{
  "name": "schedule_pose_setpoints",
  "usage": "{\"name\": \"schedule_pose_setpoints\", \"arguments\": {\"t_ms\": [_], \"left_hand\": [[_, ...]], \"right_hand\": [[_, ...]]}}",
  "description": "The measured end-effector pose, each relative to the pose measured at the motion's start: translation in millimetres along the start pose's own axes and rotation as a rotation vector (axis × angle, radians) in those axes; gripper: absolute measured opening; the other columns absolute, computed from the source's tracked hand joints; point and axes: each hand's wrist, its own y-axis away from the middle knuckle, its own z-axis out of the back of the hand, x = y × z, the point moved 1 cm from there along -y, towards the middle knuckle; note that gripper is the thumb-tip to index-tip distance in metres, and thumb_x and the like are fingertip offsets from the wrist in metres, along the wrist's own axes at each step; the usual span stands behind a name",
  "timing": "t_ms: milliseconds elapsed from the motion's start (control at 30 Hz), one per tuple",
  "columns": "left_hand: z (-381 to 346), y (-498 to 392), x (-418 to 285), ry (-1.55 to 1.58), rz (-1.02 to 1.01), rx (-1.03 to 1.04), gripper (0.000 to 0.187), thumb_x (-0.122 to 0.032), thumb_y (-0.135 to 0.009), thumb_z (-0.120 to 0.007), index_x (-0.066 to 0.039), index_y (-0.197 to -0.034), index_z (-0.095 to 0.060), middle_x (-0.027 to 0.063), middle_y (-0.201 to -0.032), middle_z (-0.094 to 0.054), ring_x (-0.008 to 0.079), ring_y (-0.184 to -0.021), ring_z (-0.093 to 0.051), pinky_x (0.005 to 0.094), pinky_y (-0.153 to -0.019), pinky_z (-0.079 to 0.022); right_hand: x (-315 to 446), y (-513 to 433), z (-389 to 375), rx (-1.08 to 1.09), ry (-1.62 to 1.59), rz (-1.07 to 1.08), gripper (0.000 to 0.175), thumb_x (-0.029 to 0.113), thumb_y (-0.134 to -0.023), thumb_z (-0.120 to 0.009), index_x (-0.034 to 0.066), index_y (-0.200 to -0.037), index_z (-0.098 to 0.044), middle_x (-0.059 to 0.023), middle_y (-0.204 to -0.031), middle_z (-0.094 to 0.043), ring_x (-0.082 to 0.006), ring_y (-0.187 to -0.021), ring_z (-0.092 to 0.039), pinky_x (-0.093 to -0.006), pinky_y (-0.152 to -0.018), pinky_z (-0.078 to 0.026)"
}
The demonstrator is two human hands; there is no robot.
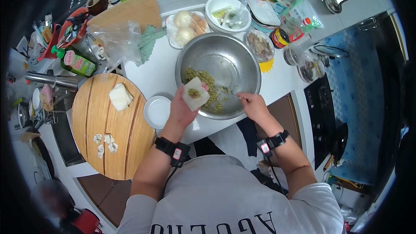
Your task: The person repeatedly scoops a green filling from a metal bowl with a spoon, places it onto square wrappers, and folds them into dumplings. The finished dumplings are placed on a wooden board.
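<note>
My left hand [182,108] holds a square dough wrapper [196,100] flat, with a small heap of green filling [194,93] on its middle. It is over the near left part of a large steel bowl [224,48] that holds more green filling [213,87]. At the bowl's near right rim, my right hand [253,104] grips a thin utensil, mostly hidden, whose tip lies by the filling. A small white dish [157,112] is left of my left hand. On the round wooden board [92,110] lie a stack of wrappers [120,97] and several folded dumplings [108,138].
Behind the bowl are a plate of wrapped buns [183,19], a white bowl with vegetables [221,5] and stacked plates [264,11]. A jar [279,37] and a covered dish [259,46] stand right. A green bottle [78,62] and plastic bag [113,40] are left, a stove [320,117] far right.
</note>
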Motion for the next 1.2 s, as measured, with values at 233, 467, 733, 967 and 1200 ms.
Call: {"name": "schedule_pose_setpoints", "arguments": {"t_ms": [233,467,733,967,1200], "left_hand": [[6,24,-11,-0.027,-0.060,-0.196,0.051,-0.035,-0.100,-0.032,0.002,-0.132,-0.045,0.0171,-0.124,-0.056,0.0308,-0.120,-0.052,0.0389,-0.103,-0.041],[19,31,-25,0.008,-0.081,-0.173,0.051,-0.036,-0.100,-0.038,0.002,-0.131,-0.046,0.0177,-0.126,-0.055,0.0331,-0.125,-0.048,0.0409,-0.108,-0.038],[22,27,-26,-0.011,-0.102,-0.129,0.052,-0.037,-0.099,-0.038,0.001,-0.134,-0.045,0.0160,-0.130,-0.054,0.0305,-0.125,-0.048,0.0397,-0.108,-0.037],[-20,8,0,-0.056,-0.048,-0.003,0.050,-0.036,-0.101,-0.029,0.000,-0.134,-0.043,0.0127,-0.128,-0.055,0.0266,-0.122,-0.050,0.0386,-0.107,-0.037],[-42,2,6,-0.024,-0.064,-0.015,0.048,-0.033,-0.104,-0.023,0.000,-0.131,-0.044,0.0125,-0.124,-0.057,0.0269,-0.120,-0.051,0.0397,-0.105,-0.038]], "right_hand": [[-19,-4,-32,0.292,0.258,0.039,0.023,0.014,-0.084,-0.057,0.0073,-0.101,-0.072,-0.0193,-0.089,-0.069,-0.0314,-0.084,-0.068,-0.0403,-0.076,-0.053],[-1,-13,-50,0.525,-0.551,-0.496,0.020,0.013,-0.089,-0.061,0.0051,-0.104,-0.071,0.0014,-0.063,-0.054,-0.0085,-0.051,-0.044,-0.0264,-0.046,-0.034],[24,-6,-18,0.505,-0.960,-0.513,0.022,0.012,-0.092,-0.058,0.0049,-0.112,-0.067,0.0069,-0.058,-0.043,-0.0028,-0.046,-0.032,-0.0215,-0.042,-0.024],[56,16,-24,-0.085,-0.377,0.352,0.034,0.008,-0.090,-0.058,0.0115,-0.124,-0.062,0.0003,-0.067,-0.050,-0.0166,-0.057,-0.050,-0.0315,-0.051,-0.043],[64,34,-23,-0.309,0.155,0.558,0.057,-0.001,-0.073,-0.061,0.0226,-0.125,-0.063,-0.0058,-0.069,-0.044,-0.0230,-0.055,-0.050,-0.0346,-0.048,-0.044]]}}
